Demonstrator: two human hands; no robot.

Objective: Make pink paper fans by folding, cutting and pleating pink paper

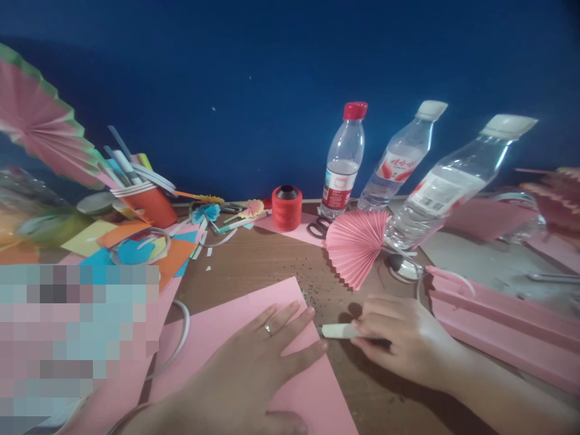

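Currently, the left hand [258, 356] lies with fingers spread wide on a pink sheet [203, 331] that extends beneath it and leftward. The right hand [399, 338] grips a slim white tool [338, 330], its tip just beside the sheet's edge. Beyond the right hand sits a pleated pink fan [356, 244]; beyond the left, a red spool [287, 211].

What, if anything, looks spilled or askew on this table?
Tiny specks lie scattered over the wooden tabletop beside the pink sheet under the left hand, as if spilled; they are too small to identify. The white-capped bottles appear to lean right, though that may be lens distortion.
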